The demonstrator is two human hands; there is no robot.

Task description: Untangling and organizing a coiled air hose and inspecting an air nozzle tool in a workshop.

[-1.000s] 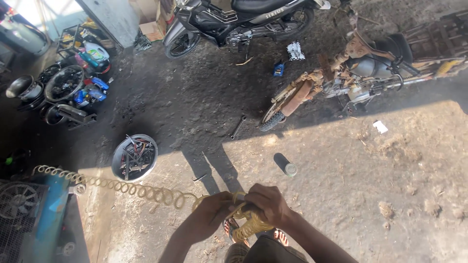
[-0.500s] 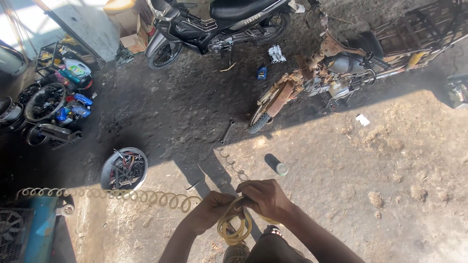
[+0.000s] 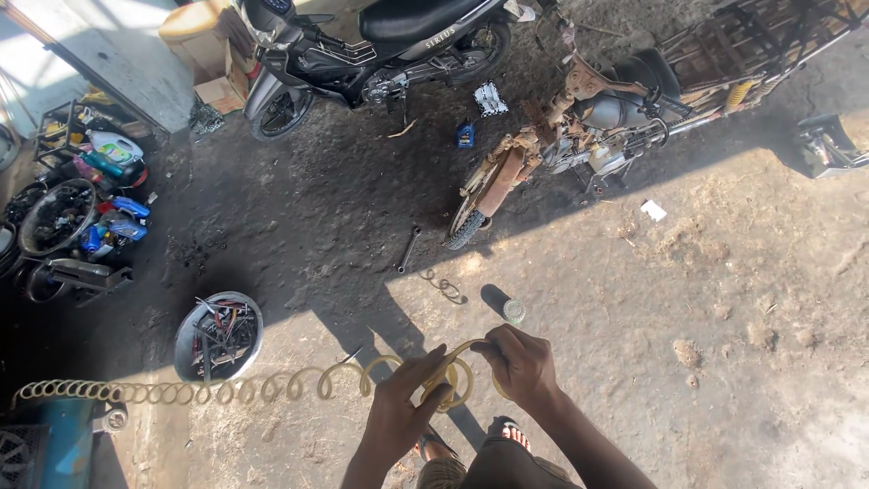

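A yellow coiled air hose (image 3: pixel 226 388) stretches from the blue compressor (image 3: pixel 41 444) at the lower left across the dirt floor to my hands. My left hand (image 3: pixel 403 412) grips the coils near the hose's free end. My right hand (image 3: pixel 523 362) holds the last loops of the same hose just to the right. Both hands are close together above my sandalled foot (image 3: pixel 507 433).
A round metal bowl of tools (image 3: pixel 218 335) lies left of my hands. A wrench (image 3: pixel 408 249) and a small can (image 3: pixel 514 311) lie ahead. A black motorcycle (image 3: pixel 371 45) and a rusty stripped bike (image 3: pixel 579 118) stand at the top. Cluttered parts and bottles (image 3: pixel 81 217) sit at left.
The view has shifted, so the bikes and bowl sit further right and lower. My hands have spread slightly, with the hose loops opened out between them.
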